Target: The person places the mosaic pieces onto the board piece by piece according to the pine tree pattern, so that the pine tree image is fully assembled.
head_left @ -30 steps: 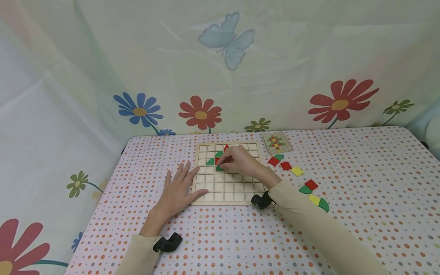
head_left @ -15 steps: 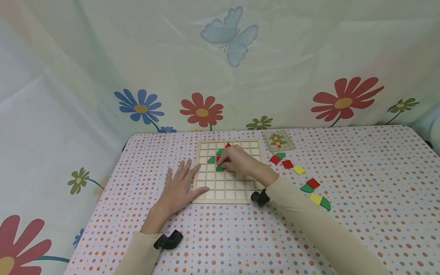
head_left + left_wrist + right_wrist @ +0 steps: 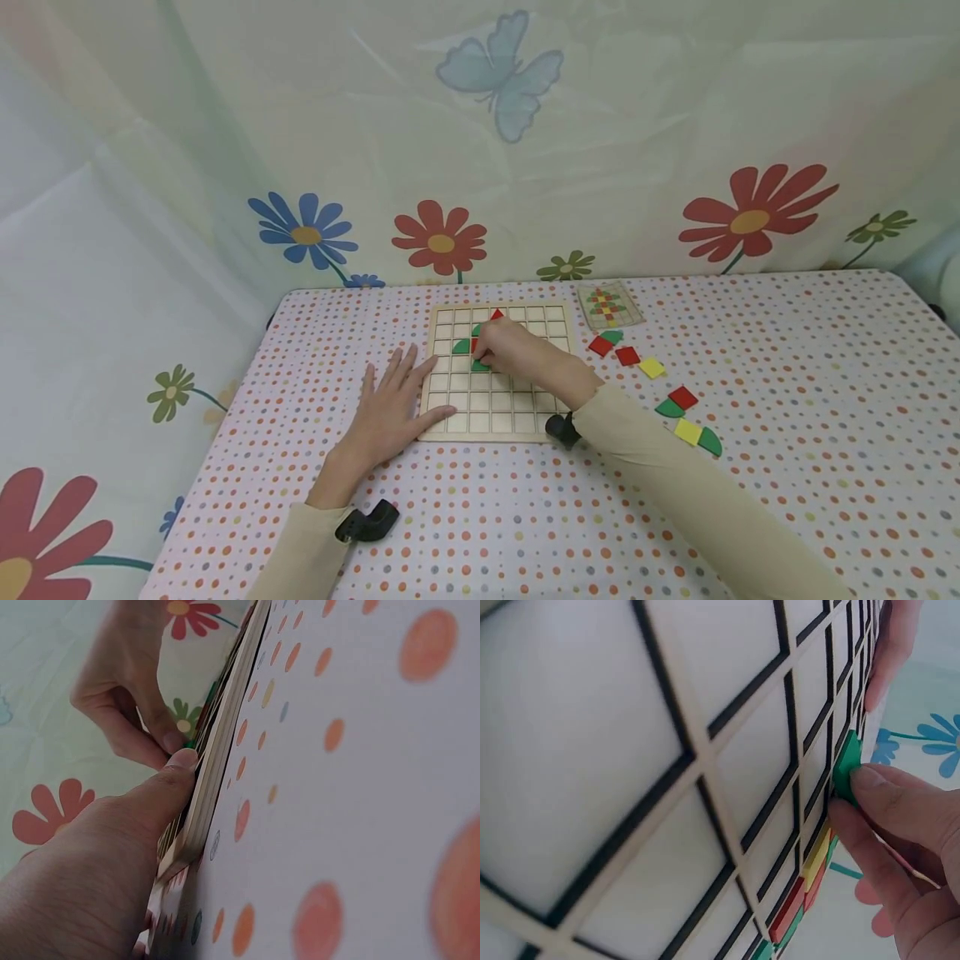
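Observation:
A square wooden grid board (image 3: pixel 491 425) lies on the table. My right hand (image 3: pixel 517 354) is over its upper middle. In the right wrist view, the thumb and a finger pinch a green quarter-circle tile (image 3: pixel 847 766) at the grid. Around that hand on the board are another green quarter-circle (image 3: pixel 461 347), a partly covered red tile (image 3: pixel 475 345) and a red triangle (image 3: pixel 497 314). A yellow tile (image 3: pixel 817 853) also shows in the right wrist view. My left hand (image 3: pixel 384 421) lies spread at the board's left side, its thumb (image 3: pixel 169 784) resting on the edge.
A pattern card (image 3: pixel 609 307) lies beyond the board's far right corner. Right of the board are loose tiles: red squares (image 3: pixel 627 356), yellow squares (image 3: pixel 652 367) and green quarter-circles (image 3: pixel 709 442). A dotted cloth (image 3: pixel 525 517) covers the table; a flowered curtain (image 3: pixel 337 125) hangs behind.
My right hand's fingertips stay at the same spot on the board, while its knuckles and wrist tilt slightly. The left hand stays put. The head view has shifted a little.

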The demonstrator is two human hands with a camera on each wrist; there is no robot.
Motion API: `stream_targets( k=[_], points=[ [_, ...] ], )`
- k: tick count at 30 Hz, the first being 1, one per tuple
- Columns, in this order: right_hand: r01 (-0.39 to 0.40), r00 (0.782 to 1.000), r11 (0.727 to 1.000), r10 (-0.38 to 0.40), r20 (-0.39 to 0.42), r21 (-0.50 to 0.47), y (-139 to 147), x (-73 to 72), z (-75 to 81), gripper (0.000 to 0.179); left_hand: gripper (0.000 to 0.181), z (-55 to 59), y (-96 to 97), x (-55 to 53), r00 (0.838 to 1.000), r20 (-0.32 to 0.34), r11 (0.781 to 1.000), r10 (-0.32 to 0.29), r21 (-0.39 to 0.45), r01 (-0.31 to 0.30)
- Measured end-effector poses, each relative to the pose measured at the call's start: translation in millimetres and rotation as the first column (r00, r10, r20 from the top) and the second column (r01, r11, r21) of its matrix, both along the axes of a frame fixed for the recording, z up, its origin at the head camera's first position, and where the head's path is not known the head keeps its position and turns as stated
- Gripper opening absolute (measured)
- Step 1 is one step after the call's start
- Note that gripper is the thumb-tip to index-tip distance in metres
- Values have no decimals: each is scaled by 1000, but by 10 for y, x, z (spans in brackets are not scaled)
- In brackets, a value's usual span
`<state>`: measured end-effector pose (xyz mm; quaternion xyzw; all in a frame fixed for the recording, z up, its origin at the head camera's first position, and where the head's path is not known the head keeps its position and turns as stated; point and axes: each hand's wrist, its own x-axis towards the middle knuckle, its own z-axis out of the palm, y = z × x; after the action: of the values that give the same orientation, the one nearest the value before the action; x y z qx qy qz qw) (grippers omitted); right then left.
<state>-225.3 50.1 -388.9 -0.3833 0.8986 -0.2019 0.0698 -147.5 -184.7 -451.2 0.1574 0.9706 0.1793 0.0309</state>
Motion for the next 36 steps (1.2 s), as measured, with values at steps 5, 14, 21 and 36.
stream_targets(
  k=[5, 14, 21, 36],
  points=[
    [19, 1000, 999, -19, 5, 31, -29, 38, 31, 23, 89, 1, 3, 1, 1000, 1, 1000, -5, 6, 5],
    [42, 999, 998, -43, 6, 35, -53, 26, 62, 19, 90, 14, -8, -19, 1000, 0, 1000, -4, 10, 4],
    [36, 997, 998, -33, 63, -47, 54, 46, 34, 11, 90, 22, 10, -31, 1000, 14, 1000, -11, 12, 11],
    [-41, 981, 999, 38, 191, 13, 711, 816, 228, 25, 90, 21, 13, 5, 1000, 27, 1000, 8, -4, -8]
  ],
)
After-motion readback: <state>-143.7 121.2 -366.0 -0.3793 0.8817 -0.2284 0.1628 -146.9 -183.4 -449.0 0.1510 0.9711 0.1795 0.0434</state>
